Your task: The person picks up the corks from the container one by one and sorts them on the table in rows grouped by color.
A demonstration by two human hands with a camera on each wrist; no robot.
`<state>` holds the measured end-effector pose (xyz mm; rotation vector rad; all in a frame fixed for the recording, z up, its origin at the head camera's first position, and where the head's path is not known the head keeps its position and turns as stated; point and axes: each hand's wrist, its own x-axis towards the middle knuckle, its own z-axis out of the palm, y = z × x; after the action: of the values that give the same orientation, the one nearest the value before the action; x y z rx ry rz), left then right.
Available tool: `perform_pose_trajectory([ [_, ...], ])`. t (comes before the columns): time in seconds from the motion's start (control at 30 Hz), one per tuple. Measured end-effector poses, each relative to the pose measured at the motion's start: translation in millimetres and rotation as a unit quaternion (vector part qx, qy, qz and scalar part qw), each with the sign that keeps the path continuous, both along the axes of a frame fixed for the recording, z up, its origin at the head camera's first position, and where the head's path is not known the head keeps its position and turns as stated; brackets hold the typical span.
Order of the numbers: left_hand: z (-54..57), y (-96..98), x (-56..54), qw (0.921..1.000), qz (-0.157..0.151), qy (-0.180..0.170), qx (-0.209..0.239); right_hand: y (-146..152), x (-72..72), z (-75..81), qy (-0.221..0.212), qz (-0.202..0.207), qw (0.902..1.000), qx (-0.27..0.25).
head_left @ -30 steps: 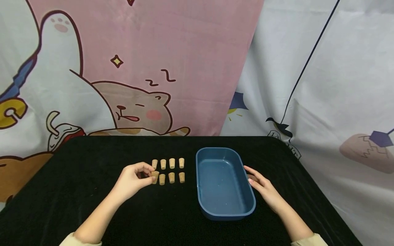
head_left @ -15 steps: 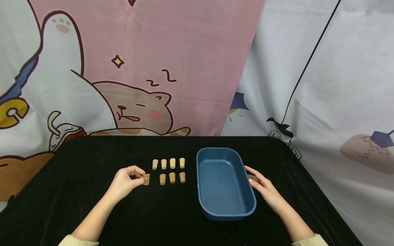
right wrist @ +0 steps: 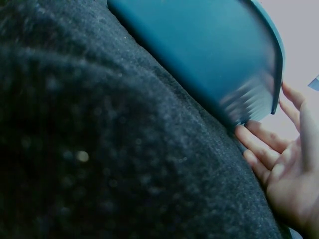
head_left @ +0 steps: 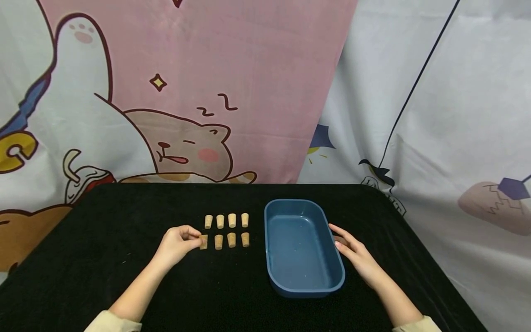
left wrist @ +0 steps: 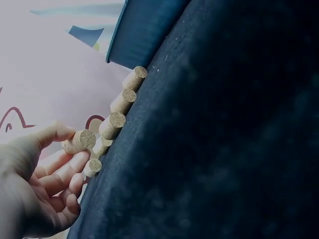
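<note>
My left hand [head_left: 177, 243] pinches a tapered cork stopper [left wrist: 80, 141] between thumb and fingers at the left end of the nearer row. Beside it, three more cork stoppers [head_left: 231, 240] lie spaced out in that row. Behind them runs a second row of several cork stoppers [head_left: 220, 222]. On the right, my right hand [head_left: 356, 253] rests with extended fingers against the right side of a blue rectangular basin [head_left: 304, 291]. The right wrist view shows its fingertips [right wrist: 241, 132] at the basin's outer wall, low by the cloth.
A black cloth [head_left: 199, 295] covers the table. A curtain [head_left: 265, 92] printed with cartoon animals hangs right behind the table's far edge. The basin stands to the right of the cork rows.
My left hand drew the pinched cork stopper leftward out of the nearer row, then brought it partway back right. My right hand and the basin stay in place.
</note>
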<state>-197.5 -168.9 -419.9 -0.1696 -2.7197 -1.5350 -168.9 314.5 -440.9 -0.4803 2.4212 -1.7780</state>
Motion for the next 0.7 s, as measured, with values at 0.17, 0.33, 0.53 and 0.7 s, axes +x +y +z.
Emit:
perform_pose_trajectory([
  [0.17, -5.0, -2.9, -1.6, 0.9998, 0.011, -0.008, 0.012, 0.5, -0.4, 0.4, 0.009, 0.006, 0.9999, -0.007],
  [0.33, -10.4, -3.3, -4.4, 0.9999, 0.014, -0.005, 0.004, 1.0, 0.2, 0.6, 0.01, 0.008, 0.9999, -0.005],
  [0.53, -14.7, -2.1, -6.1, 0.9997, 0.015, 0.012, -0.016, 0.7, 0.1, 0.4, 0.01, 0.004, 0.9999, -0.003],
  [0.7, -16.7, -0.3, -5.5, 0.9994, 0.02, 0.02, -0.022, 0.2, 0.4, -1.0, 0.013, 0.011, 0.9998, -0.011],
])
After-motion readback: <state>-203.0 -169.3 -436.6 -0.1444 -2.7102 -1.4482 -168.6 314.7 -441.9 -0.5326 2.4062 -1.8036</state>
